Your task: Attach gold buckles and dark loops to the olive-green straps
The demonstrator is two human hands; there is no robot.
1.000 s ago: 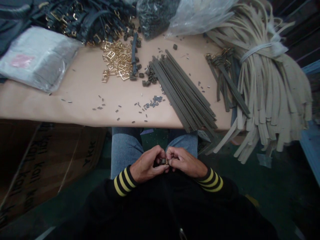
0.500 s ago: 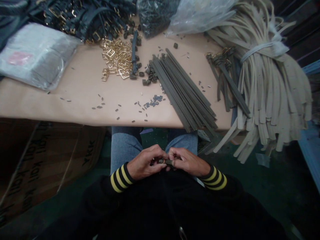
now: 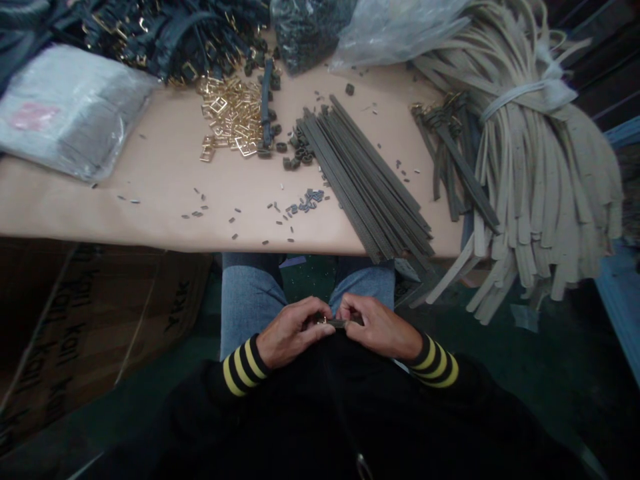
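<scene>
Over my lap, my left hand [image 3: 299, 329] is closed around the buckle end of an olive strap [image 3: 339, 324]; a bit of the gold buckle [image 3: 324, 321] glints by the thumb. My right hand [image 3: 379, 325] pinches the same strap just to the right. Fingers cover most of the strap and buckle. On the table ahead lie a bundle of olive straps [image 3: 367, 183], a heap of gold buckles [image 3: 235, 117], several small olive loops [image 3: 299, 155] and scattered small metal clips [image 3: 307, 201].
A tied bunch of beige straps [image 3: 545, 187] hangs over the table's right edge, beside finished-looking buckled straps [image 3: 457, 153]. Plastic-wrapped package [image 3: 75, 110] lies left, dark buckled straps [image 3: 165, 40] behind. A cardboard box [image 3: 100, 320] stands below the table at left.
My hands have drawn slightly apart, showing a little more strap between them. The right hand has shifted slightly right; things on the table stay as they were.
</scene>
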